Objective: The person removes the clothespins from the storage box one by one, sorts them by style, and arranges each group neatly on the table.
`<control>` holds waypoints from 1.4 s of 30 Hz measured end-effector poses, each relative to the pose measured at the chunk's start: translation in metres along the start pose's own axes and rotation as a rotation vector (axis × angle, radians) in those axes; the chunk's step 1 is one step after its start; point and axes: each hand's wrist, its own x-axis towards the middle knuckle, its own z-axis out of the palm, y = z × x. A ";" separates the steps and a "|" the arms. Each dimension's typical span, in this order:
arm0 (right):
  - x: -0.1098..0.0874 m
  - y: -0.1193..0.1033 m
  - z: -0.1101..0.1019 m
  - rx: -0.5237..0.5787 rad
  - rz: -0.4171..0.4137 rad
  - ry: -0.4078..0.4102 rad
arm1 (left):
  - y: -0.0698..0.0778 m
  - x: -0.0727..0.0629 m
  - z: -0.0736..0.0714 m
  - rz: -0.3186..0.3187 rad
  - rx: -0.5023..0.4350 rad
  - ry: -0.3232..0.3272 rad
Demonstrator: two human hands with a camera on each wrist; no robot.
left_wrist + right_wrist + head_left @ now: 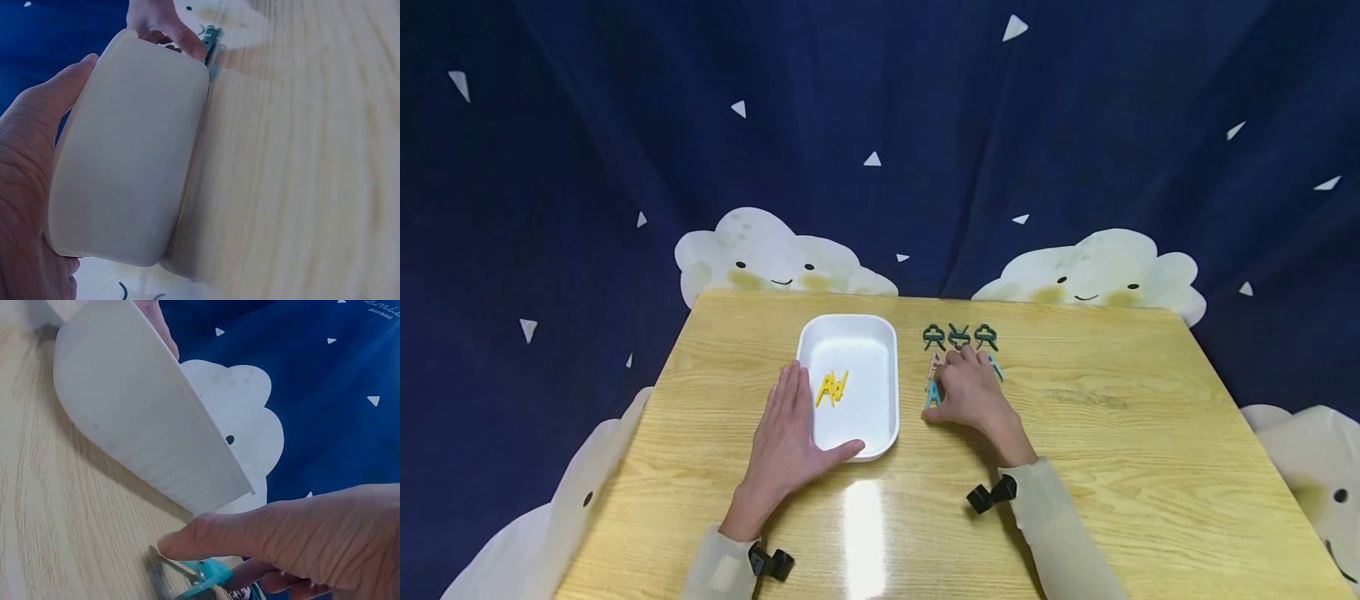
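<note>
A white tray [850, 433] stands on the table, with yellow clothespins [832, 388] lying inside it. My left hand [786, 437] rests along its left side, fingers straight and thumb spread over the near rim; the left wrist view shows the palm beside the tray's wall [131, 150]. To the right of the tray, my right hand [973, 387] reaches down over a group of small clips. Its thumb and fingers pinch a blue clothespin [933, 394], whose teal body [209, 572] shows beyond the thumb in the right wrist view. The curled fingers hide part of the group.
Three dark green clips [934, 337] form a row at the back of the group. A pink clothespin [932, 367] lies ahead of the blue one, and another blue clothespin [996, 367] shows right of the hand. Behind the table [1112, 433] hangs a dark blue curtain [820, 125].
</note>
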 end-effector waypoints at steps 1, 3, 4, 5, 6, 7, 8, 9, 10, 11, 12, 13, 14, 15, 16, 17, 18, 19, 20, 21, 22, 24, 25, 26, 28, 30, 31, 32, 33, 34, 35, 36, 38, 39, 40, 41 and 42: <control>0.000 0.001 0.000 0.002 -0.008 -0.007 | 0.000 0.000 0.000 0.001 0.001 -0.002; -0.001 0.002 0.000 0.010 -0.016 -0.018 | 0.000 0.001 0.000 0.000 0.004 -0.006; -0.001 0.002 0.000 0.016 -0.017 -0.022 | 0.000 0.001 0.000 -0.001 0.004 -0.009; -0.001 0.003 0.000 0.018 -0.017 -0.027 | 0.000 0.001 -0.001 -0.001 0.006 -0.011; -0.001 0.003 -0.001 0.022 -0.017 -0.031 | 0.000 0.001 -0.001 -0.001 0.007 -0.013; -0.001 0.003 -0.001 0.024 -0.017 -0.036 | 0.000 0.001 -0.001 -0.001 0.006 -0.014; -0.001 0.003 -0.001 0.024 -0.016 -0.041 | 0.000 0.001 -0.001 -0.002 0.006 -0.015; -0.001 0.004 0.000 0.025 -0.014 -0.045 | 0.000 0.001 -0.001 -0.002 0.007 -0.015; -0.002 0.004 0.000 0.027 -0.014 -0.050 | 0.000 0.001 -0.001 -0.002 0.007 -0.014; -0.002 0.004 0.000 0.029 -0.013 -0.055 | 0.000 0.001 -0.001 -0.003 0.007 -0.012; -0.002 0.004 0.000 0.034 -0.013 -0.059 | 0.000 0.001 -0.001 -0.003 0.006 -0.010; -0.003 0.004 0.000 0.037 -0.015 -0.062 | 0.000 0.001 0.000 -0.004 0.005 -0.008; -0.003 0.004 0.000 0.043 -0.014 -0.067 | 0.000 0.001 0.000 -0.006 0.005 -0.007; -0.003 0.004 0.000 0.050 -0.014 -0.071 | 0.000 0.001 0.000 -0.007 0.005 -0.007; -0.003 0.004 0.000 0.056 -0.013 -0.077 | 0.000 0.001 0.000 -0.008 0.005 -0.006; -0.003 0.004 -0.001 0.062 -0.011 -0.083 | 0.000 0.001 0.001 -0.009 0.005 -0.009; -0.003 0.004 -0.001 0.067 -0.009 -0.089 | 0.000 0.001 0.001 -0.009 0.006 -0.010; -0.004 0.004 -0.002 0.070 -0.007 -0.095 | -0.001 0.001 0.001 -0.008 0.006 -0.010; -0.004 0.004 -0.002 0.076 -0.004 -0.101 | -0.001 0.001 0.001 -0.008 0.008 -0.009; -0.004 0.004 -0.002 0.078 -0.003 -0.106 | -0.001 0.001 0.001 -0.007 0.008 -0.010; -0.004 0.004 -0.002 0.081 -0.002 -0.110 | -0.001 0.001 0.001 -0.006 0.008 -0.010; -0.004 0.004 -0.002 0.087 -0.001 -0.115 | -0.001 0.001 0.000 -0.004 0.006 -0.008; -0.004 0.004 -0.002 0.090 0.000 -0.116 | -0.001 0.001 0.000 -0.004 0.005 -0.009; -0.004 0.004 -0.002 0.093 0.001 -0.118 | -0.001 0.000 0.000 -0.005 0.005 -0.013; -0.005 0.005 -0.003 0.099 0.001 -0.117 | -0.001 0.000 0.000 -0.008 0.005 -0.015; -0.006 0.006 -0.004 0.103 0.004 -0.115 | -0.001 0.000 0.000 -0.010 0.007 -0.017; -0.006 0.006 -0.005 0.111 0.005 -0.115 | -0.001 0.001 0.001 -0.010 0.009 -0.017; -0.007 0.007 -0.006 0.121 0.003 -0.113 | -0.001 0.001 0.001 -0.009 0.010 -0.015; -0.007 0.008 -0.007 0.127 0.001 -0.110 | -0.001 0.001 0.001 -0.009 0.009 -0.013; -0.008 0.008 -0.009 0.139 0.000 -0.105 | -0.001 0.001 0.001 -0.008 0.009 -0.013; -0.008 0.009 -0.010 0.151 -0.003 -0.093 | -0.001 0.001 0.001 -0.006 0.009 -0.013; -0.008 0.010 -0.012 0.165 -0.007 -0.080 | -0.001 0.001 0.001 -0.006 0.008 -0.015; -0.007 0.011 -0.015 0.179 -0.027 -0.030 | -0.002 0.001 0.001 -0.004 0.008 -0.015; -0.007 0.011 -0.016 0.179 -0.036 0.001 | -0.002 0.001 0.001 -0.004 0.008 -0.015; -0.006 0.010 -0.017 0.182 -0.047 0.038 | -0.002 0.001 0.001 -0.003 0.010 -0.014; -0.006 0.008 -0.017 0.182 -0.060 0.074 | -0.002 0.001 0.001 -0.003 0.010 -0.014; -0.005 0.006 -0.018 0.183 -0.073 0.107 | -0.002 0.000 0.001 -0.003 0.010 -0.016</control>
